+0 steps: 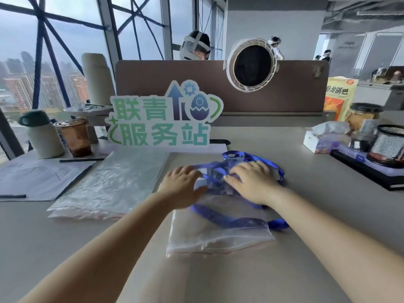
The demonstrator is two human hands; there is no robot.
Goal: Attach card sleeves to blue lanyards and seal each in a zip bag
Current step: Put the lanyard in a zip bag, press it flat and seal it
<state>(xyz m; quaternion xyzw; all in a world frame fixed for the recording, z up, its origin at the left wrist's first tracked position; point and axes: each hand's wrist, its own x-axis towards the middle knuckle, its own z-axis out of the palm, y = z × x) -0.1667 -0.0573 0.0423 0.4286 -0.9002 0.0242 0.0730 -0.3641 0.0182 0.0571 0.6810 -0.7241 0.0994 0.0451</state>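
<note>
My left hand (182, 188) and right hand (251, 182) both lie palm down with fingers loosely spread, resting on a tangle of blue lanyards (219, 218). I see nothing pinched. Between them a clear card sleeve (202, 178) shows among the straps. The tangle covers the far half of a zip bag (218, 237) lying flat on the desk (317, 215). I cannot tell whether the straps are on it or inside. A stack of spare bags (113, 182) lies to the left, near the sign (161, 119).
</note>
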